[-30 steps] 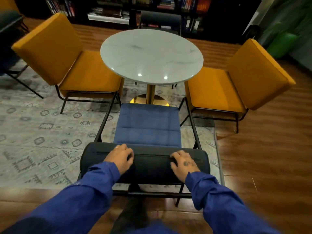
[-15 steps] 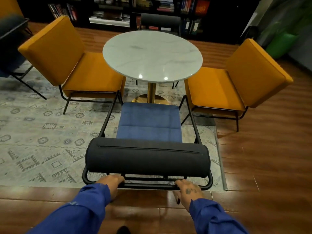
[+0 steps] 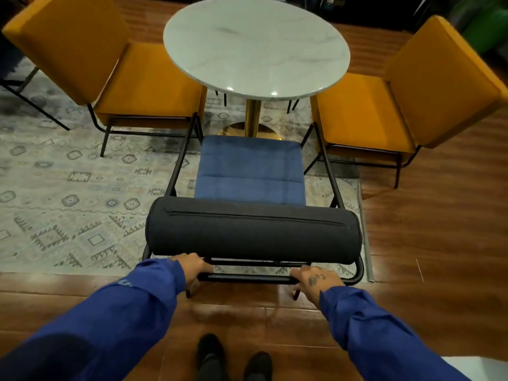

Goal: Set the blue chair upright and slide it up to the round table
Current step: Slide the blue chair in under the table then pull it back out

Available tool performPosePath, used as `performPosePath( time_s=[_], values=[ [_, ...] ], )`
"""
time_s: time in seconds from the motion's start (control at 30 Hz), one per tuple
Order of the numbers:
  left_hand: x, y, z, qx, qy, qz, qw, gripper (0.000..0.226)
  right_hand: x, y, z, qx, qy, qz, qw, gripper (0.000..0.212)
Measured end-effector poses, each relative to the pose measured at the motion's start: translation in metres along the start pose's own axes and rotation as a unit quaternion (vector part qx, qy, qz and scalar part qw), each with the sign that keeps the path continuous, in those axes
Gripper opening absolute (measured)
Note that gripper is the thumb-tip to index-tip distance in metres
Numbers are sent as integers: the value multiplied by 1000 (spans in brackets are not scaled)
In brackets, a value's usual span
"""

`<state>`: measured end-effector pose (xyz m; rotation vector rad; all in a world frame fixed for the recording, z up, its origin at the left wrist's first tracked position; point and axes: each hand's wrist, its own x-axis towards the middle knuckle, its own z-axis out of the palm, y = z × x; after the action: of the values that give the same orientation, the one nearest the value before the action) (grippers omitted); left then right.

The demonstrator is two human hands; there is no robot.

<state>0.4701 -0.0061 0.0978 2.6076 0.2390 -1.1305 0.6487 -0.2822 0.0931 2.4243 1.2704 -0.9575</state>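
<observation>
The blue chair (image 3: 251, 167) stands upright in front of me, its blue seat pointing at the round marble table (image 3: 255, 45). A dark grey bolster forms its backrest, with a black metal rail below it. My left hand (image 3: 191, 268) grips that rail at the left, and my right hand (image 3: 313, 279) grips it at the right. The seat's front edge reaches the table's gold base, just short of the tabletop's near rim.
Two orange chairs flank the table, one at the left (image 3: 110, 70) and one at the right (image 3: 406, 92), close to the blue chair's black frame. A patterned rug (image 3: 63, 188) lies under the table; wooden floor (image 3: 439, 243) is on the right. My shoes (image 3: 233, 358) show below.
My hands have dropped from the top of the bolster to the black rail behind it. The chair now stands nearer the table.
</observation>
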Motion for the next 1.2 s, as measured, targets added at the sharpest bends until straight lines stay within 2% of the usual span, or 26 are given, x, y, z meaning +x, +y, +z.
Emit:
performPosePath(
  time_s=[0.2,0.4,0.83,1.2],
  values=[
    [8,-11,-4,26,40,-18,999,49,14,-2,-8,0,12,18,1000,35],
    [10,-17,-2,31,62,-23,997,47,21,-11,-9,21,3,38,999,33],
    [6,-15,-6,45,49,-85,994,45,23,-21,-15,21,-20,20,999,32],
    [10,-10,-6,32,50,-89,994,46,19,-14,-9,28,-6,59,998,34]
  ],
)
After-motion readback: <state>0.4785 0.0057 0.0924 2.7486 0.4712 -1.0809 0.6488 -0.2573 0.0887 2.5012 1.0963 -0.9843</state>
